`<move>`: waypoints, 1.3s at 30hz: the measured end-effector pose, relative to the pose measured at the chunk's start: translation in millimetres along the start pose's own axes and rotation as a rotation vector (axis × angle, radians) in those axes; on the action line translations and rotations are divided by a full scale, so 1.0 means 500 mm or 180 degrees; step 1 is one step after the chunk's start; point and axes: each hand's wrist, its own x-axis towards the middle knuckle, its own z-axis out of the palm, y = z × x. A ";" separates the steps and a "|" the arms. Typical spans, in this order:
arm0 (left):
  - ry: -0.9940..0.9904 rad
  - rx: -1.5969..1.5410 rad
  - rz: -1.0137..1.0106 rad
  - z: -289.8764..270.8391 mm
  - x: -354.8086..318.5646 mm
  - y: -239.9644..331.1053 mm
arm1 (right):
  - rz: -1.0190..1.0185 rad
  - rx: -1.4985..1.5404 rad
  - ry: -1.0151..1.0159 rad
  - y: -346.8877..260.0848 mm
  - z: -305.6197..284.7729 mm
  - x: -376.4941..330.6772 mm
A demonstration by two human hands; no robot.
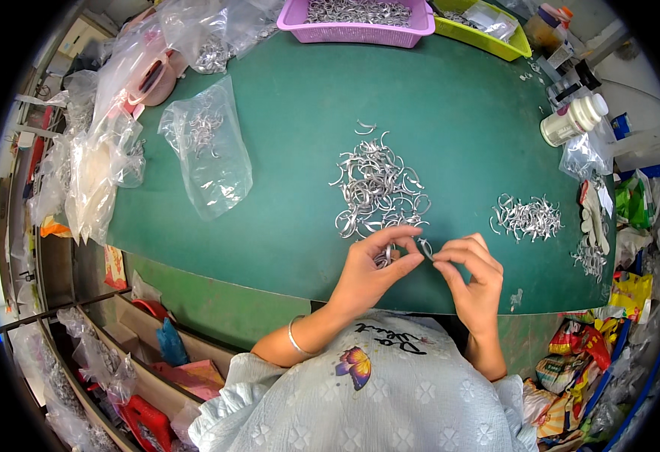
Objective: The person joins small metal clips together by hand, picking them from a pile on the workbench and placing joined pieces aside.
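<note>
My left hand (367, 275) is curled around several curved silver metal pieces (383, 258), its thumb and fingertips close together. A single curved metal piece (426, 248) stands between the two hands, pinched in the fingertips of my right hand (474, 273). The left fingertips are close beside it; whether they touch it I cannot tell. Just beyond my left hand lies a loose heap of similar curved pieces (375, 184) on the green tabletop (285, 166). Farther right is a smaller, flatter pile of metal pieces (527, 217).
A clear plastic bag (217, 177) with some metal pieces lies left. At the back stand a purple basket (356, 36) full of pieces and a yellow-green basket (488, 47). A white bottle (574, 120) and a glove (592, 213) are at the right edge; a pink container (153, 87) sits far left.
</note>
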 end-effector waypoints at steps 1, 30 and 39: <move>-0.0051 0.0050 -0.0091 0.000 0.002 0.004 | -0.0051 0.0032 -0.0071 -0.009 -0.004 0.000; -0.0456 -0.0743 -0.0782 0.008 -0.030 0.074 | -0.0021 0.1254 0.0481 -0.068 -0.010 -0.027; -0.0563 -0.1358 -0.0982 0.007 -0.029 0.069 | -0.0192 0.0951 0.0487 -0.073 -0.009 -0.026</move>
